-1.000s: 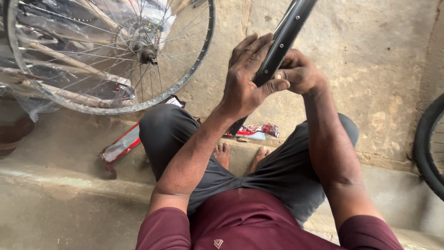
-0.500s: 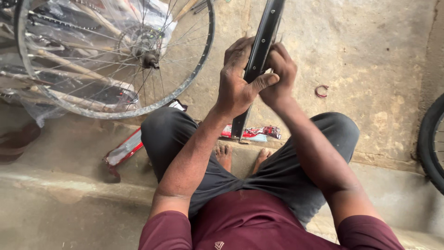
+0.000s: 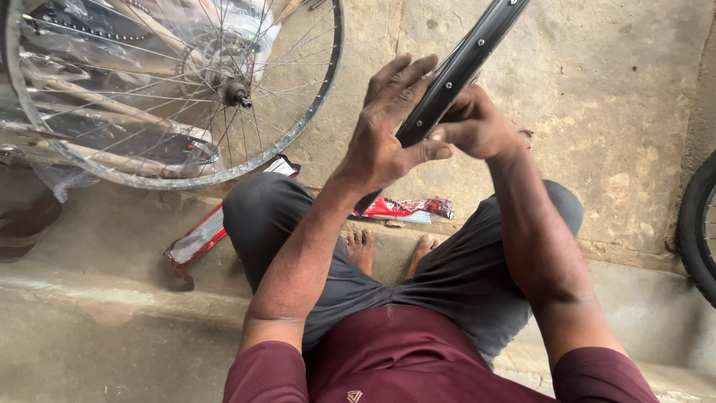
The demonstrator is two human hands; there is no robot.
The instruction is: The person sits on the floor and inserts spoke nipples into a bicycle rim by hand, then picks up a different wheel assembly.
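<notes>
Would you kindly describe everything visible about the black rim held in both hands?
The rim is a glossy black, metal-looking bicycle hoop with small holes along its channel and no spokes. Only a curved stretch shows, tilted from upper right down toward the knees. The left hand grips it with fingers spread; the right hand clasps it from behind.

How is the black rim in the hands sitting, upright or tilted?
Tilted. The black rim leans up to the right, out of the frame's top; the left hand and right hand grip it from either side.
</notes>
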